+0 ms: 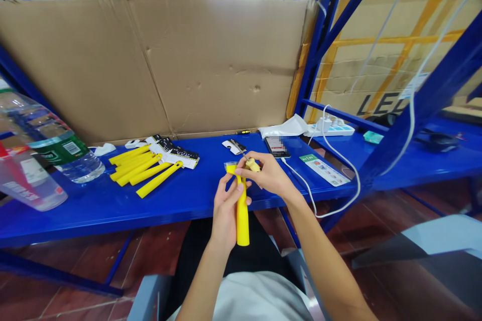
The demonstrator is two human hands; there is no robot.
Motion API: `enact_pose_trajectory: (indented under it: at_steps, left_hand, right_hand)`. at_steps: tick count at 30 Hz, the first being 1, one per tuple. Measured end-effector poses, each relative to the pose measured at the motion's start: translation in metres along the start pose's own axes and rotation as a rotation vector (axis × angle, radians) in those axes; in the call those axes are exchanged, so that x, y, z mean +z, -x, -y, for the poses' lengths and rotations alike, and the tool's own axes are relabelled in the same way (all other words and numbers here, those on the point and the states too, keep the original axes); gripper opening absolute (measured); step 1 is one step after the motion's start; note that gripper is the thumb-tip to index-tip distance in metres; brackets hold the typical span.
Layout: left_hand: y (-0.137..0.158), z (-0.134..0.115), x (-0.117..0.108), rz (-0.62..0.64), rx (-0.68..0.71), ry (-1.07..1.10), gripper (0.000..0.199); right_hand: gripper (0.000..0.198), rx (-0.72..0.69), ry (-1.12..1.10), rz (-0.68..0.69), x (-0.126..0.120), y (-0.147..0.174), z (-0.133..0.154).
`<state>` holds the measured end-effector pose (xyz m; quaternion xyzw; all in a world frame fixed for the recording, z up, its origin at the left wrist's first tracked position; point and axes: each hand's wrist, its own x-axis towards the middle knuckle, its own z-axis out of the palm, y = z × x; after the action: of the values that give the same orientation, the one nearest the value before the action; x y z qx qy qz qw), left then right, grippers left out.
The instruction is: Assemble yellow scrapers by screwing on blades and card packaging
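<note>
A yellow plastic handle (243, 215) stands nearly upright in front of me, its wide end pointing down over the front edge of the blue table. My left hand (226, 205) is closed around its upper part. Near its top, my right hand (267, 173) is closed on a small pale-yellow piece (252, 164) with a thin metal part, its exact kind unclear. A bit of clear plastic (230, 166) shows at the handle's upper end. Just beyond lies a small black-and-white card (234, 147). To the left, several yellow handles (141, 166) lie fanned out, with black-and-white cards (175, 150) at their far ends.
A large water bottle (56, 140) and a clear plastic cup (32, 180) stand at the left. A phone (277, 147), a white cable (306, 185), a printed leaflet (324, 169) and a power strip (335, 129) lie to the right. Cardboard (211, 65) walls the back.
</note>
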<state>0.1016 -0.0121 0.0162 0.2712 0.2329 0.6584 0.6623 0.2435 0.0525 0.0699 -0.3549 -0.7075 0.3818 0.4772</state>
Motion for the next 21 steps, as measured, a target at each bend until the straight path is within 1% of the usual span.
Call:
enact_pose_trajectory:
  at_steps: [4,10,14,16,18,21]
  left_hand:
    - [0.0015,-0.0004,-0.0003,-0.012,-0.017,-0.009,0.060]
    - [0.0020,-0.0020,0.0006,-0.008,-0.022,0.011,0.060]
    - [0.0011,-0.0018,0.0011,-0.037,-0.002,0.028,0.061]
    - [0.0007,-0.0019,0.0015,-0.055,-0.003,0.049,0.060]
    - [-0.0004,-0.0030,0.0023,-0.077,-0.013,0.085,0.060]
    - [-0.0055,-0.0078,0.0035,-0.100,-0.033,0.156,0.060]
  right_hand:
    - [0.040,0.083,-0.029,0.035,-0.0036,0.0005,0.0003]
    - [0.044,0.097,0.014,0.007,-0.0060,0.0022,-0.0021]
    - [0.041,-0.005,0.137,-0.082,-0.0016,-0.0005,-0.0042]
    - [0.041,-0.042,0.149,-0.130,0.0016,-0.0020,-0.0046]
    - [0.042,-0.046,0.132,-0.163,0.0036,-0.0029,-0.0056]
    - [0.046,-0.097,0.154,-0.206,0.0008,-0.0028,-0.0094]
